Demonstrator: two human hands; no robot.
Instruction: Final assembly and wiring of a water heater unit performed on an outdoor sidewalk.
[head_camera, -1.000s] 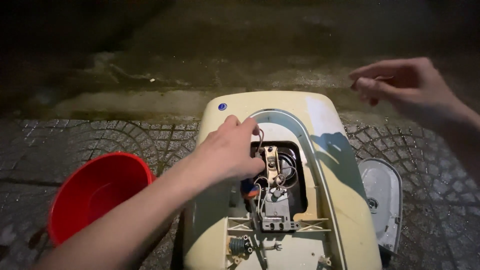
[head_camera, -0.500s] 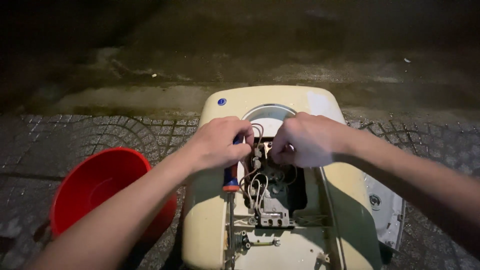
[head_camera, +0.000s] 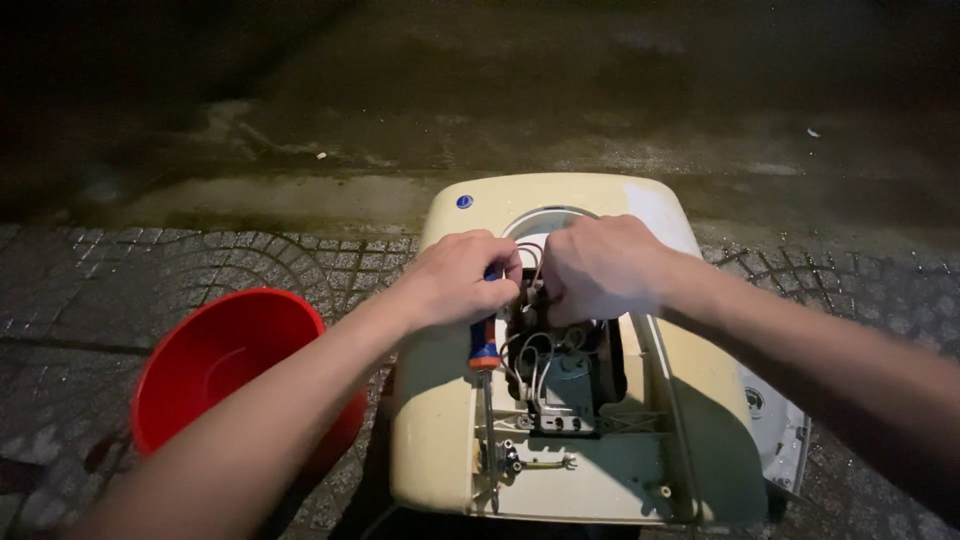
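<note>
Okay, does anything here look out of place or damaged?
The cream appliance casing lies open on the paving, wires exposed, its removed cover beside it. The left hand holds a screwdriver; no damage visible.

Patterned paving (head_camera: 150, 270) carries a cream appliance housing (head_camera: 440, 420) and red basin (head_camera: 215, 360).

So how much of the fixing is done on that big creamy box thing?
Done: the cream appliance casing lies open, its wires and inner parts showing, and a loose cover lies beside it. In hand: the left hand grips a screwdriver, the right hand pinches at the wiring. Left: the opening is uncovered and the red bucket sits untouched.
</note>
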